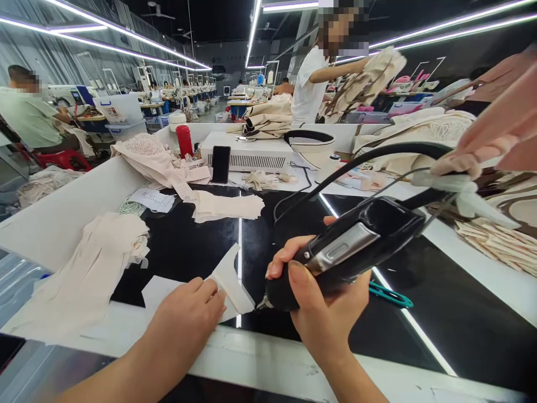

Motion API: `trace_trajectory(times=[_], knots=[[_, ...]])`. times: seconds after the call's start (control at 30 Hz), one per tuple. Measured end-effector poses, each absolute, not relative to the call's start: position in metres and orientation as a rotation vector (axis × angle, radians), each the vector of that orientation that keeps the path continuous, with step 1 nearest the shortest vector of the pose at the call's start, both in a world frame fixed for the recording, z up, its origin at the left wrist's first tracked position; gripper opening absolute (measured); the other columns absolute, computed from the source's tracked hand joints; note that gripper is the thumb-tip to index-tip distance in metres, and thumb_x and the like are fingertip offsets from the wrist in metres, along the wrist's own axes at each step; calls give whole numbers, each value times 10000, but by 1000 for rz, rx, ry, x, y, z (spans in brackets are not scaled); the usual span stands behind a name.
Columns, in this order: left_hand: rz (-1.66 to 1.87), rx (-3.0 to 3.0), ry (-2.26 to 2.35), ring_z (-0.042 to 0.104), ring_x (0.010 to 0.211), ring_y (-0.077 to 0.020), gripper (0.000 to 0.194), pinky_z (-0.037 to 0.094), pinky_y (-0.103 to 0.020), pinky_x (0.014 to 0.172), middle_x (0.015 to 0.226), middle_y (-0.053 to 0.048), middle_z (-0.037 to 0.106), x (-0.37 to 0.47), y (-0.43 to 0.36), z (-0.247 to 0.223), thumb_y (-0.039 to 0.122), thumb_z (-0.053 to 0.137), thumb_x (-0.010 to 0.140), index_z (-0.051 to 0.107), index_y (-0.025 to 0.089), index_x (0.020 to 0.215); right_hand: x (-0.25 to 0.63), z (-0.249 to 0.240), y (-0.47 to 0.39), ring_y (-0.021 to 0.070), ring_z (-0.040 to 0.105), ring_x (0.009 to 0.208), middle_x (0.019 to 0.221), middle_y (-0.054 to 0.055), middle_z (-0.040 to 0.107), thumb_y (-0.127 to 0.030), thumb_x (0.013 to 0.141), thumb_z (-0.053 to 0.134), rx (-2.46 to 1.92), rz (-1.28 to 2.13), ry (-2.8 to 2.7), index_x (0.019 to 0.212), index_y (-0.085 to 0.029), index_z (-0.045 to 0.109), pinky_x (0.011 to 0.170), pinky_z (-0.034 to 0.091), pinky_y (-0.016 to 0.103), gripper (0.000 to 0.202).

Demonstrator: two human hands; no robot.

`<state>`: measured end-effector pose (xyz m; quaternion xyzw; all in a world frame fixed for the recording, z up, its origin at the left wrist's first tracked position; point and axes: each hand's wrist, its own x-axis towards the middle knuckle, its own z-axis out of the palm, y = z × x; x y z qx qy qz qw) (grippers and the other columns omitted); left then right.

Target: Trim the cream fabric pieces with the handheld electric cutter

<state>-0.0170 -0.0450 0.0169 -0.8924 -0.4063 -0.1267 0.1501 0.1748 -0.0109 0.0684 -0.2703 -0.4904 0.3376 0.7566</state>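
Note:
My left hand (188, 319) has its fingers pressed together on a small cream fabric piece (235, 288) near the front edge of the black work surface. Under that hand lies a white sheet (161, 288). Wrapped around a black corded hand tool (348, 254) with a silver lever is my right hand (323, 313). The tool's small metal tip (263, 304) points down at the right edge of the piece. From its rear end a thick black cable (356, 159) arcs up and back left.
Cream fabric pieces (96, 263) pile at left. A teal snips-like tool (390, 294) lies right of my right hand. Behind stand a phone (221, 164), a red bottle (183, 141) and a white box (247, 154). Another person's hand (486, 134) is near the cable, upper right.

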Motion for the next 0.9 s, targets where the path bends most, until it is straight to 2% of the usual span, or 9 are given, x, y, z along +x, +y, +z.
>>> trace_trajectory(times=[0.13, 0.4, 0.7, 0.9], knots=[[-500, -2726, -1041, 638, 805, -215, 276, 561, -335, 686, 926, -65, 647, -13, -43, 22, -39, 401, 958, 590, 162, 981, 171, 65, -9, 112, 645, 540, 800, -63, 693, -171, 840, 788, -570, 733, -1088, 1111, -294, 533, 529, 581, 257, 391], [-633, -2937, -653, 673, 1001, -187, 166, 583, -313, 942, 1011, -69, 694, 3, -29, 12, 46, 505, 1036, 653, 106, 1079, 170, 61, -11, 116, 654, 552, 800, -81, 694, -135, 821, 776, -595, 736, -1092, 1180, -328, 519, 523, 588, 258, 482], [-665, -3017, -724, 690, 1079, -198, 211, 603, -339, 983, 1098, -91, 721, -9, -14, 6, 113, 469, 1081, 645, 113, 1197, 171, 59, -12, 126, 657, 556, 812, -54, 678, -203, 843, 814, -591, 728, -1089, 1235, -317, 526, 524, 601, 266, 500], [-693, -3023, -745, 685, 1080, -205, 223, 589, -357, 1024, 1144, -91, 719, -15, -14, 4, 148, 474, 1090, 637, 123, 1241, 171, 61, -13, 136, 649, 552, 805, -40, 668, -236, 864, 804, -588, 708, -1101, 1195, -305, 548, 497, 600, 272, 424]])
